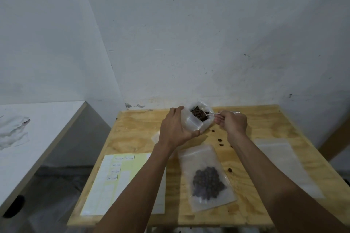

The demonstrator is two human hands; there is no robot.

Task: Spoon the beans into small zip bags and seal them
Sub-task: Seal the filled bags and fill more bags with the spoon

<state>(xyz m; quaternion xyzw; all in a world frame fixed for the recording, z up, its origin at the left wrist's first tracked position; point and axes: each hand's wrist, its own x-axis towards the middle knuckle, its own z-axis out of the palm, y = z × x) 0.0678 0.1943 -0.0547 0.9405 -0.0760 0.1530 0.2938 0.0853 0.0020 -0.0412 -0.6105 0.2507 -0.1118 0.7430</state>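
My left hand (175, 127) grips a clear plastic bag (191, 121) with its mouth held open at the far middle of the plywood table (132, 134). Dark beans (198, 113) show inside that bag. My right hand (233, 122) pinches the handle of a small metal spoon (213, 114), whose bowl dips into the bag's mouth among the beans. A flat zip bag (206, 176) with a cluster of beans in it lies on the table in front of me, between my forearms.
Several loose beans (219, 140) lie scattered on the wood right of the held bag. Empty clear bags (280, 159) lie at the right. A yellow label sheet (117, 179) lies at the left front. A white counter (37, 128) stands left; a wall is close behind.
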